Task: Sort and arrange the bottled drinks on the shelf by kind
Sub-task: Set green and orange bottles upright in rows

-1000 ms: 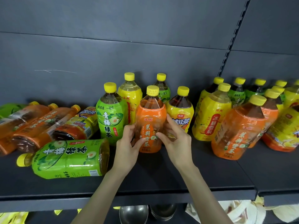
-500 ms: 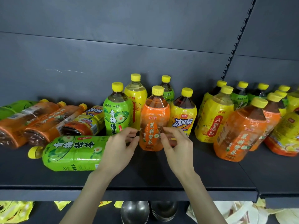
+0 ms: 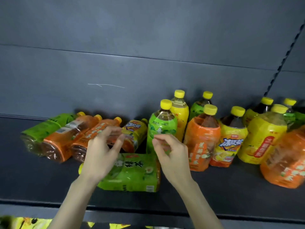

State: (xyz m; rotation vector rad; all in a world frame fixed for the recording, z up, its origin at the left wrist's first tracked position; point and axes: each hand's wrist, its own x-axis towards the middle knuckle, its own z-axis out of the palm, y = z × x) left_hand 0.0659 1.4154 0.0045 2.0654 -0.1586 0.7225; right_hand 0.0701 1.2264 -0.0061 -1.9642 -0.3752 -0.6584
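Note:
On the dark shelf (image 3: 41,182) a green-labelled bottle (image 3: 132,172) lies on its side near the front. My left hand (image 3: 102,154) hovers over its cap end, fingers apart, holding nothing. My right hand (image 3: 170,154) is just right of it, in front of an upright green bottle (image 3: 161,124), fingers loosely curled and empty. Behind lie a green bottle (image 3: 44,129), two orange bottles (image 3: 66,141) and a yellow iced-tea bottle (image 3: 135,133). Upright to the right stand an orange bottle (image 3: 203,139) and a yellow iced-tea bottle (image 3: 231,139).
More upright yellow (image 3: 262,138), orange (image 3: 285,161) and green bottles crowd the right end of the shelf. The grey back panel (image 3: 148,47) rises behind. The shelf's front edge (image 3: 148,210) runs below my wrists, with yellow items on a lower level.
Both hands have left the upright orange bottle and moved left to the lying green bottle. The view has swung left, and it is blurred.

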